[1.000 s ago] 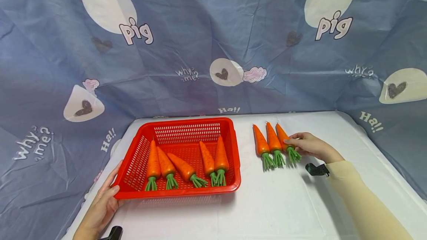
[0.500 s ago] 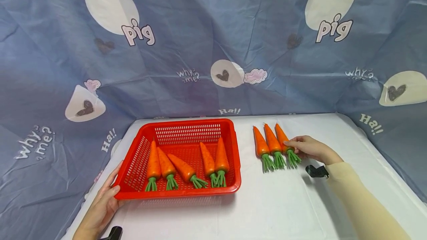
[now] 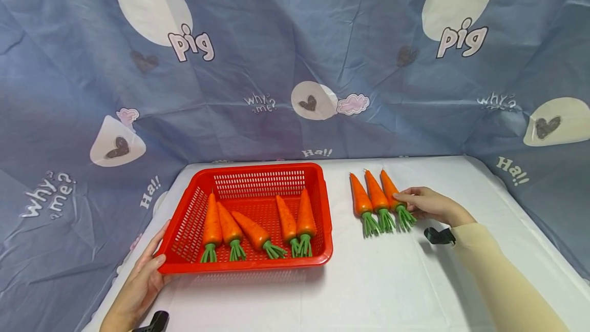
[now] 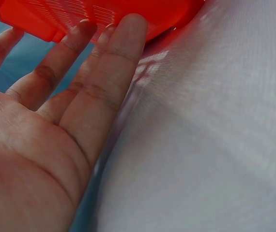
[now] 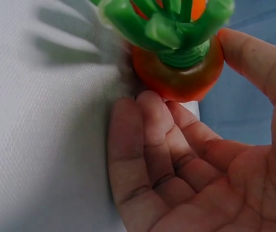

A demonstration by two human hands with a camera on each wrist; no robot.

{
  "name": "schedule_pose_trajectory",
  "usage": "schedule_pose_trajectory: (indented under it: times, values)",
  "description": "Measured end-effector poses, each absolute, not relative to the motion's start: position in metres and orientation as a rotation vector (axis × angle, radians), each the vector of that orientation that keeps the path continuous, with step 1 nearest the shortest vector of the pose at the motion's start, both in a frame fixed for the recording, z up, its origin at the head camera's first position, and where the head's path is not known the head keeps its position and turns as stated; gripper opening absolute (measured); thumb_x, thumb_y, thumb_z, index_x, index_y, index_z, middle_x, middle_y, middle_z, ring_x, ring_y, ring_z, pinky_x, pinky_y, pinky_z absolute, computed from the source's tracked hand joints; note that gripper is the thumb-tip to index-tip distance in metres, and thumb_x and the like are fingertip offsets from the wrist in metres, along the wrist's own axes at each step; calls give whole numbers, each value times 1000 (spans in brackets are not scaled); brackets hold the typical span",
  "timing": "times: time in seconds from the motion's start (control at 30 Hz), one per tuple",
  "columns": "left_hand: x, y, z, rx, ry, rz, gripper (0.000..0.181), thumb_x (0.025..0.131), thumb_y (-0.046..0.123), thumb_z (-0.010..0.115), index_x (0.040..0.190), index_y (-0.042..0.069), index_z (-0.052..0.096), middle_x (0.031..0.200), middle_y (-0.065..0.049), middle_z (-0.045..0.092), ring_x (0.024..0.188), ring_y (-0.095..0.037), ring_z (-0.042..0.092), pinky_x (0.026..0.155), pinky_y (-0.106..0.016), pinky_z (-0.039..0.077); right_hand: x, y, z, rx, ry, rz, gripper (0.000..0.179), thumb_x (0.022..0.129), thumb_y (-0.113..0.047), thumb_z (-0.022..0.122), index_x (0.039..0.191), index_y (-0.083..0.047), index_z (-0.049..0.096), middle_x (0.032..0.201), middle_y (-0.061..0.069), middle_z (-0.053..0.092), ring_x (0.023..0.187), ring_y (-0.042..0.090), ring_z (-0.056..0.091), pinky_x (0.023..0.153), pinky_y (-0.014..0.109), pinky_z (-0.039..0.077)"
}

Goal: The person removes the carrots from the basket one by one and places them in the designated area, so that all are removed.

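A red plastic basket (image 3: pixel 249 267) sits on the table's left side with several orange carrots (image 3: pixel 212 222) in it, their green stems toward me. My left hand (image 3: pixel 143 281) holds the basket's near left corner, thumb at the rim and fingers along the outside. In the left wrist view its fingertips meet the basket wall (image 4: pixel 162 14). To the right of the basket, three carrots lie side by side, tips pointing away. My right hand (image 3: pixel 426 204) pinches the rightmost carrot (image 3: pixel 390 186) near its stem end. In the right wrist view the thumb and fingertips touch the carrot (image 5: pixel 181 79).
A white cloth (image 3: pixel 369 291) covers the table. Behind and at both sides hangs a blue printed curtain (image 3: pixel 239 76). Another carrot (image 3: pixel 376 192) lies close against the held one, and the leftmost carrot (image 3: pixel 360 196) of the row is beside it.
The middle carrot of the row has tilted slightly left at its tip, and the right-hand carrot lies a little closer to it. Both hands stay almost where they were.
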State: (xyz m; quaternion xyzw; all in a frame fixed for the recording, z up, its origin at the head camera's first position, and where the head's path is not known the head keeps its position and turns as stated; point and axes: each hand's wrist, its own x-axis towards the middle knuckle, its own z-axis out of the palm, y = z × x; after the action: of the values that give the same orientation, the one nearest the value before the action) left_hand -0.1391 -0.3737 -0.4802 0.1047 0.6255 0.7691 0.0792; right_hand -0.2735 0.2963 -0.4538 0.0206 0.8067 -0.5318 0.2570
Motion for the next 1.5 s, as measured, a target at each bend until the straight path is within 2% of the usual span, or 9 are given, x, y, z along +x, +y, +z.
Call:
schedule_pose_trajectory:
  times: [0.4,0.67,0.97,1.5]
  values:
    - [-138,-375,-480,256,1913,2263,63,107,13,31,162,33,8,147,22,40,124,-1,59,94,-27,55,-274,292,-450,87,2197,-1437,57,101,-43,57,130,4,44,74,-4,51,67,9,50,63,25,45]
    - [-138,-375,-479,291,1894,2267,63,107,11,30,163,32,7,148,22,41,125,-2,58,94,-28,56,-273,293,-451,69,2209,-1436,57,100,-44,57,131,2,44,71,-4,49,61,10,43,58,26,37]
    - [-139,-375,-478,262,1899,2254,63,108,13,31,162,34,6,147,23,38,126,1,57,95,-29,55,-274,295,-451,110,2197,-1448,56,99,-45,58,127,1,43,73,-4,48,68,9,48,66,29,48]
    - [-140,-375,-481,268,1892,2258,63,107,14,31,162,34,7,146,22,40,124,-1,59,94,-30,56,-272,301,-445,73,2211,-1428,55,100,-42,59,127,3,43,77,-4,56,72,10,55,71,30,52]
